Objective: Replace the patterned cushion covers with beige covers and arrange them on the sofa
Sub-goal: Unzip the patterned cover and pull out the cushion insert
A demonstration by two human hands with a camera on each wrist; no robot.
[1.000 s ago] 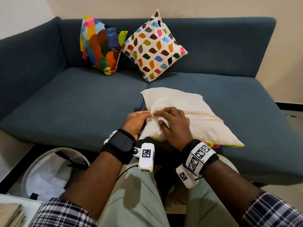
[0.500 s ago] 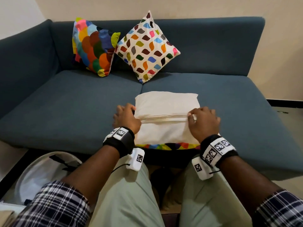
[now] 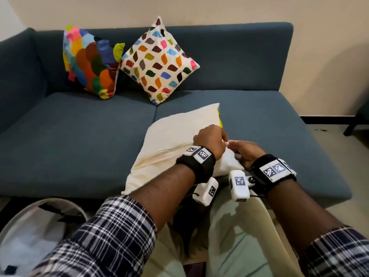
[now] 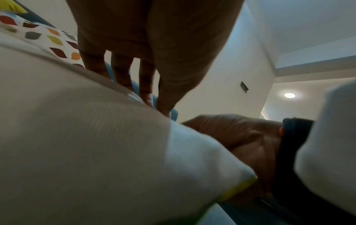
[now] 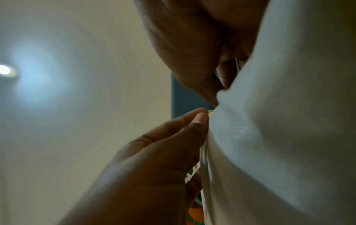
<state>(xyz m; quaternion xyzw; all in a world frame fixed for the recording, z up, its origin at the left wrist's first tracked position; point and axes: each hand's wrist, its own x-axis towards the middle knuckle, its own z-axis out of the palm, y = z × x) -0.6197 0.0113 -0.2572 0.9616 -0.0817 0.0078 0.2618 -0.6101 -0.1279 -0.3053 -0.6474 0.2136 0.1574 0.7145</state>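
A beige-covered cushion (image 3: 179, 132) lies askew on the front of the sofa seat, its zip line running across it. A strip of yellow patterned fabric (image 3: 220, 120) peeks out at its far corner. My left hand (image 3: 221, 139) and right hand (image 3: 237, 148) meet at the cushion's right end. Each pinches the beige cover there, fingertips almost touching. In the right wrist view my left hand (image 5: 200, 118) nips the cover's edge while my right thumb and finger squeeze a fold of beige cover (image 5: 279, 137). Two patterned cushions (image 3: 91, 62) (image 3: 159, 62) lean on the backrest.
The blue sofa (image 3: 79, 136) has bare seat to the left and right of the cushion. A white laundry basket (image 3: 30, 226) stands on the floor at my lower left. My knees sit close under the cushion's near edge.
The cushion has turned counter-clockwise. My left hand crossed from the zip's left end to the right end, and both hands now pinch the cover there together.
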